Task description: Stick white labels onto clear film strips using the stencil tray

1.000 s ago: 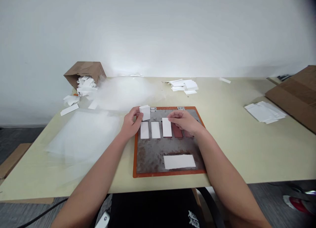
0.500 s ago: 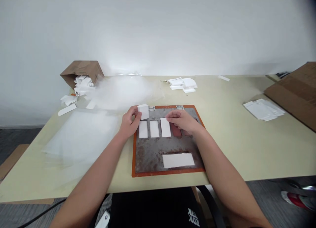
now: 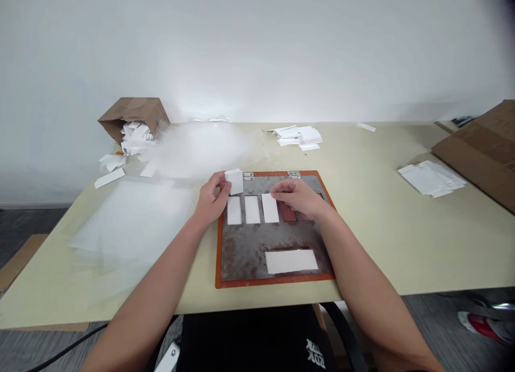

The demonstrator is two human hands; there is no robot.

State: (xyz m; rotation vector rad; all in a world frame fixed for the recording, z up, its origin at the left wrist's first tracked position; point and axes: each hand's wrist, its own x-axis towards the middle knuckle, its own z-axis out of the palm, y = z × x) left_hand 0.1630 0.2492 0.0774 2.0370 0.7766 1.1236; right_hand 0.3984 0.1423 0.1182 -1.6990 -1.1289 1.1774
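Observation:
A grey metal template with an orange rim (image 3: pixel 245 251) lies on the table in front of me. Three of its upper slots hold white cards (image 3: pixel 252 209); the slots further right show red-brown (image 3: pixel 288 212). A wider white card (image 3: pixel 291 261) fills the lower slot. My left hand (image 3: pixel 211 200) is closed on a small stack of white cards (image 3: pixel 235 181) at the template's upper left corner. My right hand (image 3: pixel 300 196) rests with curled fingers over the upper slots, fingertips by the third card; I cannot make out anything in it.
A tipped brown paper bag (image 3: pixel 134 113) spills white cards at the back left. Clear plastic sheets (image 3: pixel 132 221) cover the table's left. White card piles lie at the back middle (image 3: pixel 300 136) and right (image 3: pixel 431 177). Cardboard (image 3: pixel 485 149) sits far right.
Almost nothing: both hands stay in place on the template, and the view has shifted slightly.

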